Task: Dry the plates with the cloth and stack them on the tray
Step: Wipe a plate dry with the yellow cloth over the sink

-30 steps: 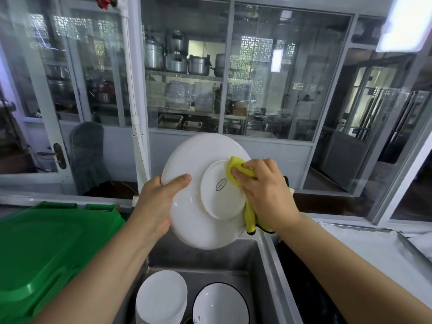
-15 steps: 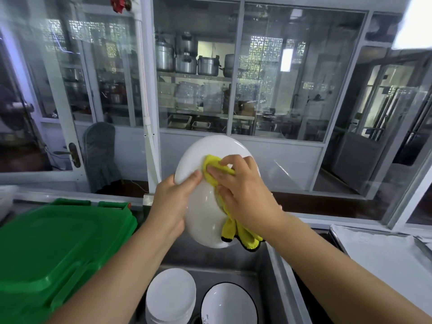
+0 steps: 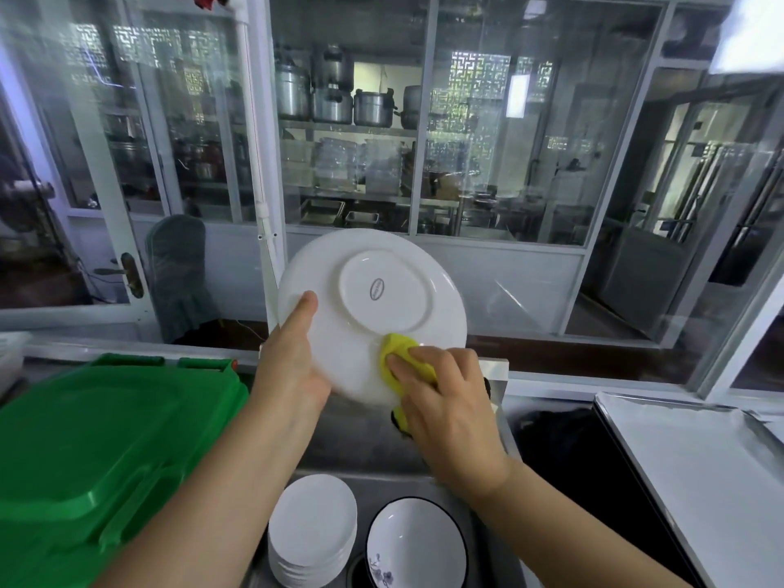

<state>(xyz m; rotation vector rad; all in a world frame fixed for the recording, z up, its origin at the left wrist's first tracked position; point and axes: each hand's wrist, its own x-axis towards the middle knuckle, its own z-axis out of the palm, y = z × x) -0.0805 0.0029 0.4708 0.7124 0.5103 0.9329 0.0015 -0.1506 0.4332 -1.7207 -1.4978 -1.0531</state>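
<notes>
Green lid (image 3: pixel 97 451): lay at the left, beside the sink.
Tray (image 3: pixel 695 473): pale and flat, sat at the right, well apart from the plate.
Sink (image 3: pixel 373 443): steel basin held a stack of white plates (image 3: pixel 313 530) and a dark-rimmed bowl (image 3: pixel 418 545) side by side.
White plate (image 3: pixel 369 307): was held up over the sink, underside toward the camera, maker's stamp visible.
Left hand (image 3: pixel 292 371): gripped the plate's left rim, thumb on the underside.
Right hand (image 3: pixel 449 409): pressed the cloth against the plate's lower edge.
Yellow cloth (image 3: pixel 401 354): was bunched under the right fingers, its end hanging below the plate.
</notes>
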